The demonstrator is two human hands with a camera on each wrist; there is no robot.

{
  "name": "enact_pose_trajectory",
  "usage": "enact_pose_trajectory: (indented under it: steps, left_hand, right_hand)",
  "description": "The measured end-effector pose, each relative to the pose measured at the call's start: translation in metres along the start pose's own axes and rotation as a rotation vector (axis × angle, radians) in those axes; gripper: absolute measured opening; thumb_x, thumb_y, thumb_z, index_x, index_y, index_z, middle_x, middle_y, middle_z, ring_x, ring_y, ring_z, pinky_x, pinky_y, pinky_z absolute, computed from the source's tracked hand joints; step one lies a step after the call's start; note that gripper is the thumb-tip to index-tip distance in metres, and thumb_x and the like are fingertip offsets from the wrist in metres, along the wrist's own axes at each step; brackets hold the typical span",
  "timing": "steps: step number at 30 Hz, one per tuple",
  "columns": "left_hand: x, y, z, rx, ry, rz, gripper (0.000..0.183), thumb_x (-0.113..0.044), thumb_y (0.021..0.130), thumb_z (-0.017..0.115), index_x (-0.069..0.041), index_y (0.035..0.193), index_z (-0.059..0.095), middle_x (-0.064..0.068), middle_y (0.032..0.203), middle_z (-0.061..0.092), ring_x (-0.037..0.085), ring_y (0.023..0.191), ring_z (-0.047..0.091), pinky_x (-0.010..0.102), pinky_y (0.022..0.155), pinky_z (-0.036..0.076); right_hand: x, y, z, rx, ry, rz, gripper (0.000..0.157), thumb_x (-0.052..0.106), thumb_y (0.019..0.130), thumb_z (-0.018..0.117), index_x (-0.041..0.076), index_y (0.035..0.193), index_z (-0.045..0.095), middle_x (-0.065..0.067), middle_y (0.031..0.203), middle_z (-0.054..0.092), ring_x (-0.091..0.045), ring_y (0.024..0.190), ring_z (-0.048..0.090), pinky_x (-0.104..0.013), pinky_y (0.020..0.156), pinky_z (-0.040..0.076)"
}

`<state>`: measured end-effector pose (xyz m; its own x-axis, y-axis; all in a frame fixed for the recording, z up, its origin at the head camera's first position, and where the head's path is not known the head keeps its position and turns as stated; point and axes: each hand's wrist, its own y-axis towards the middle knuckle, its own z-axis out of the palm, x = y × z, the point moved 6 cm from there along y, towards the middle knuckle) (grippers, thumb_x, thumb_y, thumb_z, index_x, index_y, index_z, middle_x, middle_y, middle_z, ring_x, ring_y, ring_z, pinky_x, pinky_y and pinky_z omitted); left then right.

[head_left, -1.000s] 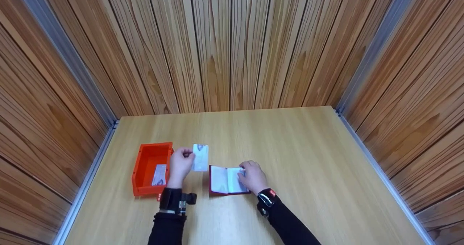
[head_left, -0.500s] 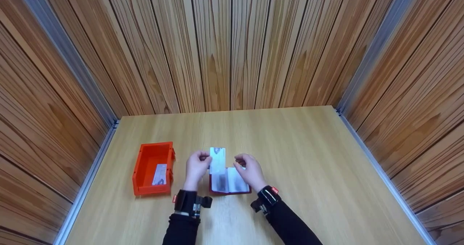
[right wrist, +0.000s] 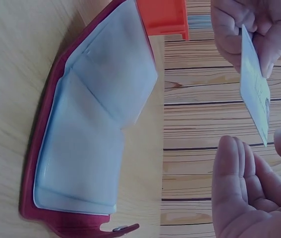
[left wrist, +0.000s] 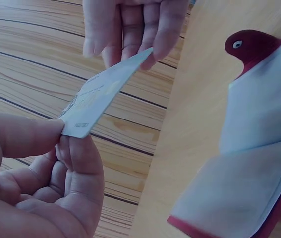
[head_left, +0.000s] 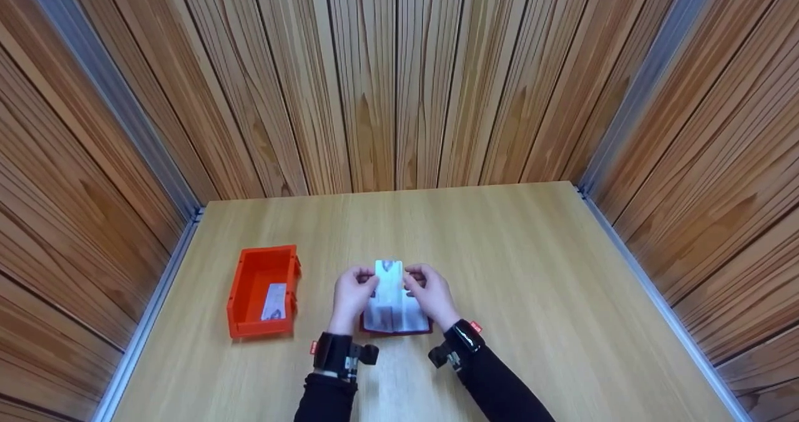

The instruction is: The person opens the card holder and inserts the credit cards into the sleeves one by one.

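A pale card (head_left: 389,274) is pinched at its left edge between the thumb and fingers of my left hand (head_left: 351,294). It is raised above an open card holder (head_left: 378,322) with a dark red cover and clear plastic sleeves. My right hand (head_left: 435,296) is at the card's other edge. In the right wrist view, the right thumb and fingers (right wrist: 228,168) are spread apart around the end of the card (right wrist: 253,87) without gripping it. The left wrist view shows the snap strap (left wrist: 244,47) of the holder sticking out from its cover.
To the left on the wooden table (head_left: 512,253) stands an orange bin (head_left: 234,306). Another card (head_left: 274,301) lies inside it. Wood-plank walls (head_left: 399,85) enclose the table at the back and sides.
My left hand has carried the card rightward from beside the bin to above the holder. My right hand has let go of the holder's right page and lifted toward the card.
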<state>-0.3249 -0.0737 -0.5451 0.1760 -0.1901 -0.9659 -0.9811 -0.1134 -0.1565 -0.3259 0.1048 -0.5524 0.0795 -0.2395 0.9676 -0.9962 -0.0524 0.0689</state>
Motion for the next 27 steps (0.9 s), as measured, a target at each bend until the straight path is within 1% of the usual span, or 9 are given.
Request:
enact_pose_trajectory:
  steps: [3, 5, 8, 10, 13, 16, 20, 23, 27]
  left_hand:
    - [0.001, -0.001, 0.004, -0.006, -0.025, 0.015, 0.015, -0.001, 0.091, 0.063, 0.003, 0.106, 0.064, 0.012, 0.097, 0.064, 0.023, 0.085, 0.061, 0.033, 0.073, 0.052]
    - [0.001, -0.002, 0.006, -0.01, -0.03, 0.043, 0.014, 0.001, 0.089, 0.064, 0.005, 0.103, 0.065, 0.012, 0.094, 0.064, 0.023, 0.083, 0.061, 0.032, 0.071, 0.052]
    - [0.002, -0.003, 0.01, -0.007, -0.02, 0.076, 0.013, 0.002, 0.088, 0.065, 0.006, 0.1, 0.065, 0.012, 0.091, 0.064, 0.022, 0.082, 0.061, 0.032, 0.069, 0.053]
    - [0.002, -0.003, 0.012, -0.006, -0.004, 0.106, 0.013, 0.002, 0.087, 0.065, 0.007, 0.099, 0.064, 0.012, 0.09, 0.064, 0.022, 0.082, 0.061, 0.032, 0.069, 0.054]
    - [0.003, -0.003, 0.014, -0.012, 0.023, 0.142, 0.013, 0.002, 0.086, 0.066, 0.007, 0.098, 0.064, 0.012, 0.089, 0.065, 0.023, 0.083, 0.062, 0.034, 0.07, 0.054]
    - [0.003, -0.004, 0.014, -0.017, 0.035, 0.158, 0.012, 0.002, 0.086, 0.066, 0.007, 0.097, 0.065, 0.012, 0.089, 0.065, 0.023, 0.083, 0.062, 0.034, 0.07, 0.054]
    - [0.003, -0.005, 0.013, -0.022, 0.043, 0.18, 0.013, 0.0, 0.086, 0.067, 0.007, 0.097, 0.065, 0.013, 0.089, 0.066, 0.024, 0.082, 0.063, 0.034, 0.068, 0.056]
    - [0.003, -0.005, 0.011, -0.056, 0.091, 0.225, 0.013, -0.001, 0.086, 0.069, 0.006, 0.096, 0.067, 0.012, 0.089, 0.068, 0.025, 0.083, 0.065, 0.035, 0.072, 0.056]
    - [0.004, -0.005, 0.005, -0.126, 0.147, 0.267, 0.012, -0.001, 0.085, 0.07, 0.005, 0.096, 0.068, 0.011, 0.087, 0.068, 0.026, 0.084, 0.065, 0.038, 0.077, 0.053]
  right_hand:
    - [-0.001, 0.0, 0.001, 0.001, 0.031, 0.023, 0.026, 0.011, 0.098, 0.061, -0.006, 0.117, 0.059, -0.011, 0.097, 0.063, -0.022, 0.083, 0.065, -0.047, 0.078, 0.056]
    - [-0.001, 0.0, 0.001, -0.001, 0.024, 0.031, 0.026, 0.011, 0.097, 0.062, -0.006, 0.117, 0.059, -0.01, 0.095, 0.063, -0.02, 0.08, 0.064, -0.047, 0.077, 0.056]
    - [-0.001, -0.001, 0.0, -0.016, -0.015, 0.025, 0.024, 0.008, 0.095, 0.064, -0.006, 0.113, 0.06, -0.008, 0.092, 0.063, -0.016, 0.075, 0.062, -0.041, 0.07, 0.057]
    - [0.0, -0.001, 0.0, -0.026, -0.035, 0.004, 0.022, 0.006, 0.094, 0.065, -0.007, 0.111, 0.06, -0.007, 0.089, 0.062, -0.014, 0.072, 0.06, -0.035, 0.065, 0.056]
    - [-0.001, -0.002, 0.0, -0.038, -0.043, -0.013, 0.02, 0.004, 0.092, 0.065, -0.008, 0.108, 0.06, -0.006, 0.085, 0.061, -0.012, 0.068, 0.058, -0.029, 0.06, 0.053]
    - [-0.001, -0.002, -0.001, -0.042, -0.041, -0.017, 0.019, 0.003, 0.092, 0.065, -0.008, 0.106, 0.06, -0.005, 0.084, 0.06, -0.012, 0.068, 0.057, -0.028, 0.059, 0.053]
    - [-0.004, 0.0, -0.002, -0.044, -0.033, 0.002, 0.018, 0.002, 0.092, 0.065, -0.008, 0.106, 0.06, -0.006, 0.085, 0.06, -0.012, 0.069, 0.057, -0.029, 0.06, 0.053]
    - [-0.008, 0.001, -0.002, -0.046, -0.03, 0.019, 0.018, 0.002, 0.092, 0.064, -0.008, 0.107, 0.06, -0.006, 0.085, 0.06, -0.013, 0.068, 0.057, -0.028, 0.059, 0.053]
    - [-0.014, 0.002, -0.004, -0.064, -0.057, 0.02, 0.018, 0.0, 0.091, 0.065, -0.008, 0.106, 0.06, -0.006, 0.084, 0.061, -0.012, 0.068, 0.057, -0.028, 0.058, 0.052]
